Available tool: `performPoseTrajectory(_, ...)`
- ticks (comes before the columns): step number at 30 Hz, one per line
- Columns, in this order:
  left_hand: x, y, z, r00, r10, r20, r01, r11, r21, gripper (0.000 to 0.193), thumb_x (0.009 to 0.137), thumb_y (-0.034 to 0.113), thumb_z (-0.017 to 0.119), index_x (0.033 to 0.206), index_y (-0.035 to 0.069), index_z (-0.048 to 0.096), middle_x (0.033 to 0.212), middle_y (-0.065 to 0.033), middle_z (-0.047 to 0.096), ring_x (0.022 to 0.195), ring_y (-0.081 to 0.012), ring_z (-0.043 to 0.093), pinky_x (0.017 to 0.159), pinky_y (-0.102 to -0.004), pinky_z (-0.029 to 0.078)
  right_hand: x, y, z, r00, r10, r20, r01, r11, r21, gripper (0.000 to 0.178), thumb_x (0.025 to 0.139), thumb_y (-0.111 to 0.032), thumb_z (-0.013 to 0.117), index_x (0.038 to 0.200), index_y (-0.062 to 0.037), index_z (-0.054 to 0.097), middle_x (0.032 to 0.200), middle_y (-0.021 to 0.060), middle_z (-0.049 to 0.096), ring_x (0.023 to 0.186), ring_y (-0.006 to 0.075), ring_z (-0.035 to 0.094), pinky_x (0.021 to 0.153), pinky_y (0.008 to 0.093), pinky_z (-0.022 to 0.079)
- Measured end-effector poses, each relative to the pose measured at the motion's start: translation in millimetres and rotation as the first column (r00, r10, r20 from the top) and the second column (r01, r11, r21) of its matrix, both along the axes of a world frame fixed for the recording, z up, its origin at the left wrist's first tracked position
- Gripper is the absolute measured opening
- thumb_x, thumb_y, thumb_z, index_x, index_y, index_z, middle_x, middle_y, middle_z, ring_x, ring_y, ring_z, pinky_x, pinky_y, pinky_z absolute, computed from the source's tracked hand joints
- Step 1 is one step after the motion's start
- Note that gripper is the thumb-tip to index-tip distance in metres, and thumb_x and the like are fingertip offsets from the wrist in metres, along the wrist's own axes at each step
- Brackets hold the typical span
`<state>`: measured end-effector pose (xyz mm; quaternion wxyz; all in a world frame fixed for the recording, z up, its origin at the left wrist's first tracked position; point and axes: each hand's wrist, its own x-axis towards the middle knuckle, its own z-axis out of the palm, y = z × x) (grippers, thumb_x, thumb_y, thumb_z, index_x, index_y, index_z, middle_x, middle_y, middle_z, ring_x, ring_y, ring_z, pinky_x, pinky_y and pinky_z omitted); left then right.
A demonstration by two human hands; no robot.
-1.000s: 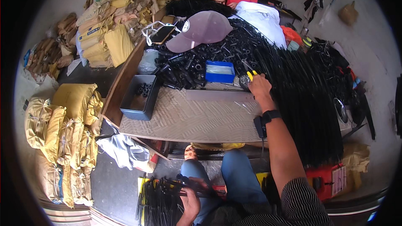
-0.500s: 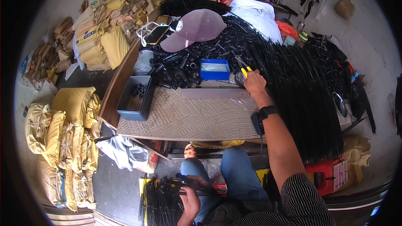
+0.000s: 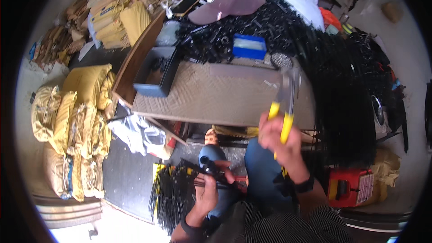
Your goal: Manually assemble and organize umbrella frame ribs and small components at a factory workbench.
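Over my lap, my left hand (image 3: 208,193) is closed round a black tubular plastic part (image 3: 208,164) and the gathered end of a bundle of thin black strips (image 3: 168,193). The strips fan out to the left and downward. Raised above my right thigh, my right hand (image 3: 285,141) grips yellow-handled pliers (image 3: 287,123). Their metal jaws are blurred, point away from me over the table's front part, and seem slightly apart. The two hands are apart from each other, and the pliers do not touch the black part.
On the table (image 3: 189,92) lie a dark bin (image 3: 155,74), a blue box (image 3: 249,47), a metal strip (image 3: 243,71), a cap (image 3: 229,2) and heaped black parts (image 3: 202,40). Long black strips (image 3: 344,108) hang over the right side. Yellow sacks (image 3: 72,121) are stacked at left.
My right hand has picked up the pliers from the table and drawn them back toward my lap. My left hand, with the black part, has risen slightly. The view has tilted downward.
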<state>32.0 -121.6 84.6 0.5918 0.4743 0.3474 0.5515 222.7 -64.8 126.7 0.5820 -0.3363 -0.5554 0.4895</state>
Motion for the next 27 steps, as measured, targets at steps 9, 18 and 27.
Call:
performPoseTrajectory(9, -2, -25, 12, 0.967, -0.245, -0.076, 0.249, 0.967, 0.053, 0.060, 0.090, 0.050, 0.036, 0.113, -0.004, 0.045, 0.097, -0.0108, 0.053, 0.088, -0.0167, 0.051, 0.079, -0.0306, 0.041, -18, -57, -15, 0.875, -0.027, 0.483, -0.205, 0.883, 0.422, 0.024, 0.066, 0.000, 0.070, 0.088, -0.0027, 0.060, 0.102, 0.0162, 0.053, 0.081, 0.0221, 0.058, 0.064, 0.0304, 0.048)
performPoseTrajectory(18, 10, -30, 16, 0.963, -0.262, -0.059, 0.267, 0.957, 0.115, 0.055, 0.091, 0.048, 0.038, 0.108, -0.004, 0.045, 0.090, -0.0077, 0.052, 0.079, -0.0132, 0.051, 0.072, -0.0282, 0.041, -11, -67, -20, 0.943, 0.043, 0.329, -0.164, 0.921, 0.352, 0.019, 0.070, -0.001, 0.066, 0.088, -0.0016, 0.060, 0.096, 0.0147, 0.054, 0.074, 0.0191, 0.058, 0.062, 0.0287, 0.049)
performPoseTrajectory(27, 18, -30, 21, 0.976, -0.200, -0.083, 0.206, 0.975, 0.077, 0.052, 0.092, 0.043, 0.038, 0.108, -0.005, 0.048, 0.090, -0.0085, 0.055, 0.079, -0.0139, 0.054, 0.073, -0.0289, 0.044, -6, -67, -15, 0.865, -0.271, 0.422, 0.028, 0.866, 0.499, 0.019, 0.070, 0.003, 0.064, 0.087, -0.0002, 0.057, 0.092, 0.0165, 0.052, 0.067, 0.0207, 0.058, 0.054, 0.0287, 0.046)
